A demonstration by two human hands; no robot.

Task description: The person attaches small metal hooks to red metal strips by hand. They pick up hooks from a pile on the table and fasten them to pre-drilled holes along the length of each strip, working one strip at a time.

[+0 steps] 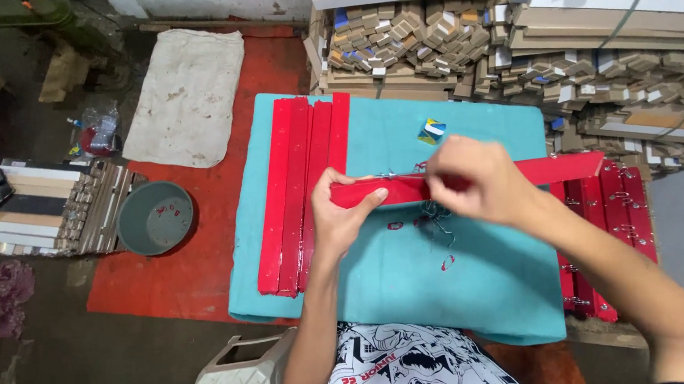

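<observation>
Gripping a red strip [468, 180] at frame centre, the left hand [342, 212] clasps its end; right hand [472, 180] fingers pinch its middle.

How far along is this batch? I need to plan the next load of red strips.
Looks partway. The strips at the right edge already carry metal clips. The left hand steadies one red strip while the right hand works at its top edge, loose clips beneath. The stack on the left shows no clips.
</observation>
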